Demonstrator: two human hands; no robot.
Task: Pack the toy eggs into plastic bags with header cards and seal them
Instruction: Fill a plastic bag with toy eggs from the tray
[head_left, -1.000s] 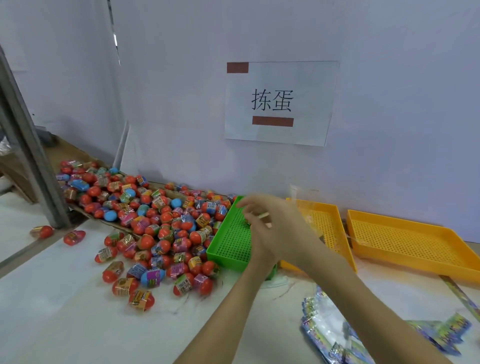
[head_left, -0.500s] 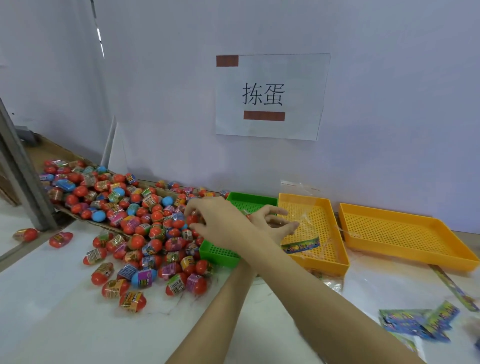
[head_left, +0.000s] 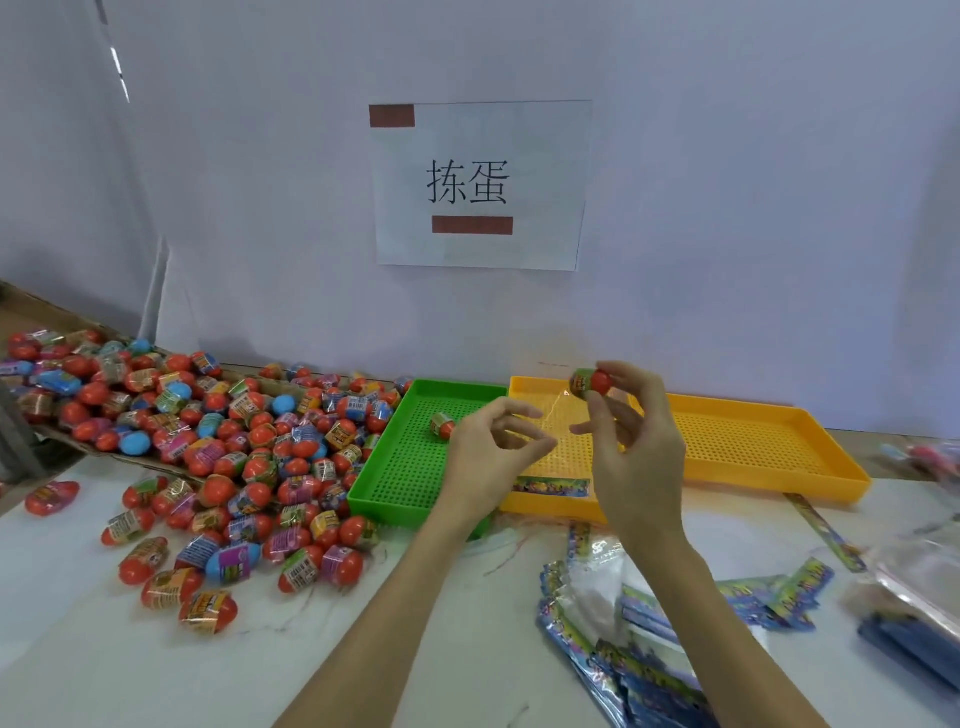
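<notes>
Fingers (head_left: 605, 371) of right hand (head_left: 636, 447) now pinch toy egg (head_left: 590, 383), lifted; left hand (head_left: 485, 457) withdrawn from pile, fingers loosely curled, empty.

Right hand (head_left: 636, 457) pinches a toy egg (head_left: 590, 383) above the yellow tray (head_left: 524, 387).

This is a small packing or sorting workstation in a toy workshop. A heap of shrink-wrapped red and blue plastic toy eggs (head_left: 218, 447) covers a white marble-patterned bench (head_left: 93, 660), beside perforated green (head_left: 410, 467) and yellow plastic sorting trays (head_left: 748, 447), under a printed paper wall label (head_left: 478, 184).
</notes>
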